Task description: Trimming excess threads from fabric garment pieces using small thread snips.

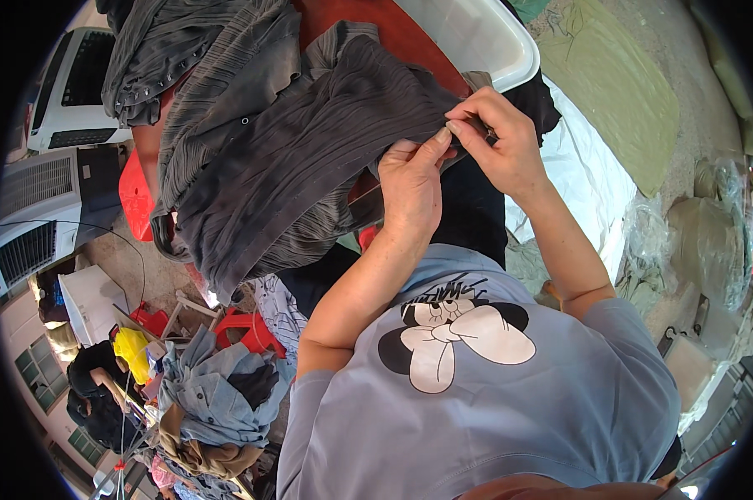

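A dark grey, finely striped garment (310, 142) lies spread before me, its far end draped over a reddish-brown surface (331, 12). My left hand (412, 179) pinches the garment's edge between thumb and curled fingers. Right beside it, my right hand (502, 137) is closed in a pinch on the same edge, and the two thumb tips nearly meet. Whether a thread or other small piece sits between the fingertips is too small to make out. More grey striped cloth with a row of small fasteners (147, 87) lies at the upper left.
A white plastic tub (514, 50) stands at the far side. Red stools (256, 329) and a heap of blue and brown clothes (218, 387) are at the left, near another person (97, 383). White sheeting (572, 167) and a greenish cloth (610, 92) cover the ground at right.
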Available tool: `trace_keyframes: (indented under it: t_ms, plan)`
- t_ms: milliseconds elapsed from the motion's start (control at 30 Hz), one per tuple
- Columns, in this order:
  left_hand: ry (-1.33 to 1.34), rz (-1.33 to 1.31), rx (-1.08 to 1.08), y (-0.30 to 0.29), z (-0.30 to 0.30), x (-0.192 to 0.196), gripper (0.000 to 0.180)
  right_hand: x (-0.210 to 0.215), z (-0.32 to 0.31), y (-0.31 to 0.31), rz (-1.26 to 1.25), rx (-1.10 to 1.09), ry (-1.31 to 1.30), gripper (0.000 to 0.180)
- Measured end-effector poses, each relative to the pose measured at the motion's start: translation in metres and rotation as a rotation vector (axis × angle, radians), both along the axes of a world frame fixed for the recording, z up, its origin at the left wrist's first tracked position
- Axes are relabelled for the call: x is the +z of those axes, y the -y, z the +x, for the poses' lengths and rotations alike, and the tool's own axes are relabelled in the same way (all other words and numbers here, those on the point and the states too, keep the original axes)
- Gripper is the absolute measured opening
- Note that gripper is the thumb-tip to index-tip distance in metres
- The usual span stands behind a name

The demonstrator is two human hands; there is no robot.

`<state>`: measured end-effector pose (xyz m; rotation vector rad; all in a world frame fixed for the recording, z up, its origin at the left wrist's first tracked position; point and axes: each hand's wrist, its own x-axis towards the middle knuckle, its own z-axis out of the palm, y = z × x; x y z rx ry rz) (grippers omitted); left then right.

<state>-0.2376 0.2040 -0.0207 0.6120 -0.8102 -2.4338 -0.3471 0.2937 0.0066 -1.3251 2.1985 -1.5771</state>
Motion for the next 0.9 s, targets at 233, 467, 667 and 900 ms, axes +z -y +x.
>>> trace_keyframes:
  t_ms: [233, 467, 667, 900]
  plan:
    - [0.001, 0.088, -0.019, 0.003, 0.001, -0.001, 0.011, -0.008, -0.008, -0.007, 0.026, -0.153, 0.128, 0.009]
    - [-0.033, 0.247, -0.063, 0.002, 0.0, -0.001, 0.008, -0.01, 0.004, -0.013, 0.144, -0.045, -0.099, 0.029]
    - [-0.05, 0.291, -0.09, 0.004, -0.001, -0.006, 0.006, -0.009, 0.003, 0.001, 0.058, -0.033, 0.213, 0.021]
    - [-0.139, 0.447, -0.186, 0.006, -0.002, -0.005, 0.043, -0.021, -0.015, 0.013, 0.142, -0.079, 0.256, 0.019]
